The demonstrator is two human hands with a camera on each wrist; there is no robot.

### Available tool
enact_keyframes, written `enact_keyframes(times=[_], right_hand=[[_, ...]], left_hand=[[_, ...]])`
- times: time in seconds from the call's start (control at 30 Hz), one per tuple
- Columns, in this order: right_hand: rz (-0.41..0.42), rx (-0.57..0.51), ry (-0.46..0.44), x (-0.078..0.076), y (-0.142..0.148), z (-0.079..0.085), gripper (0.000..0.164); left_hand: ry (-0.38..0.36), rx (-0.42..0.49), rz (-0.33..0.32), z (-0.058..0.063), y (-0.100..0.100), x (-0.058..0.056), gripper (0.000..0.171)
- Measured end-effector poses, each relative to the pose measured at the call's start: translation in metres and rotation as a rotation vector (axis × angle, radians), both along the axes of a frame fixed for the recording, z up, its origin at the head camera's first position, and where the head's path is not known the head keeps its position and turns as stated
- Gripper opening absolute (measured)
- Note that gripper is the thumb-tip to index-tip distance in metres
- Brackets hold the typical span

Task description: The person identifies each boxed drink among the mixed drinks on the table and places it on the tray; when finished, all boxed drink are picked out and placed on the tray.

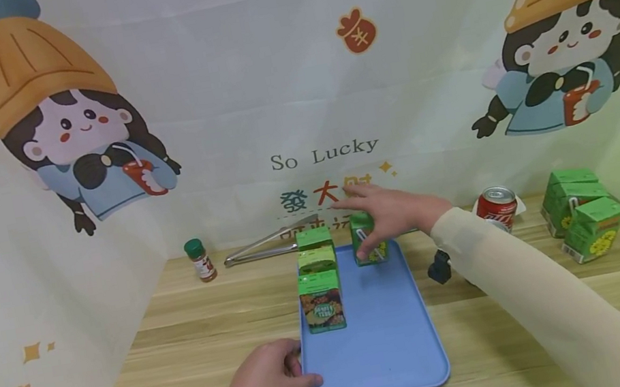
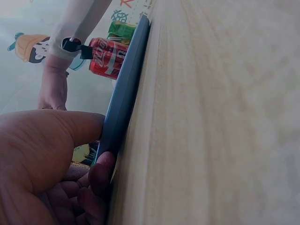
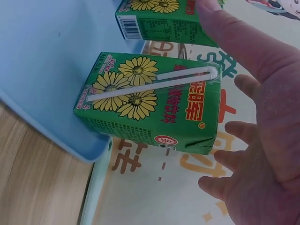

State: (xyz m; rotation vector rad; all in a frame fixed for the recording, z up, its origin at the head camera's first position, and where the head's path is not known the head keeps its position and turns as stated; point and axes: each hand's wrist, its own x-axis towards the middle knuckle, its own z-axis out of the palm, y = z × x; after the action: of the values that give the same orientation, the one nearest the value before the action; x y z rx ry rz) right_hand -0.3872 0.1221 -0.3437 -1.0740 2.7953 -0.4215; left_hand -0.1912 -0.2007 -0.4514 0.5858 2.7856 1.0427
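My left hand [image 1: 270, 379] pinches the near left rim of a blue tray [image 1: 393, 345], thumb on top and a fingertip at its outer side, as the left wrist view shows. Three green drink cartons [image 1: 322, 302] stand in a row along the tray's left side. At the far right corner stands another green drink carton [image 3: 150, 101], with yellow flowers and a white straw on its side. My right hand [image 1: 392, 210] is over and beside that carton, fingers spread and straight. In the right wrist view a gap shows between the fingers and the carton.
Metal tongs [image 1: 264, 251] lie behind the tray, partly hidden by cartons. A green-capped spice bottle [image 1: 200, 261] stands back left. To the right are a red cola can [image 1: 497, 205], partly behind my sleeve, and several green cartons [image 1: 593, 230]. A printed cloth [image 1: 219, 99] hangs behind.
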Motion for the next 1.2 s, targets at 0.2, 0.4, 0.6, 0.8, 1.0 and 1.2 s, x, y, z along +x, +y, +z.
enact_keyframes(times=[0.2, 0.4, 0.6, 0.8, 1.0, 1.2], right_hand=[[0.012, -0.01, 0.011, 0.002, 0.003, 0.0, 0.117], [0.018, -0.026, 0.044, 0.005, 0.007, 0.001, 0.12], [0.026, -0.025, 0.074, 0.008, 0.011, 0.002, 0.124], [0.021, -0.024, 0.118, 0.01, 0.017, 0.002, 0.123], [0.019, -0.026, 0.133, 0.015, 0.023, 0.005, 0.118], [0.016, -0.025, 0.13, 0.021, 0.031, 0.009, 0.117]], left_hand=[[-0.004, 0.002, -0.002, 0.0, 0.001, 0.0, 0.033], [-0.006, 0.002, 0.0, 0.001, 0.001, 0.001, 0.034], [0.001, -0.004, -0.001, 0.001, 0.001, 0.001, 0.033], [0.004, -0.004, -0.006, 0.002, 0.002, 0.001, 0.033], [0.011, -0.008, -0.003, 0.002, 0.001, 0.001, 0.034], [0.01, -0.007, 0.001, 0.002, 0.001, 0.002, 0.034]])
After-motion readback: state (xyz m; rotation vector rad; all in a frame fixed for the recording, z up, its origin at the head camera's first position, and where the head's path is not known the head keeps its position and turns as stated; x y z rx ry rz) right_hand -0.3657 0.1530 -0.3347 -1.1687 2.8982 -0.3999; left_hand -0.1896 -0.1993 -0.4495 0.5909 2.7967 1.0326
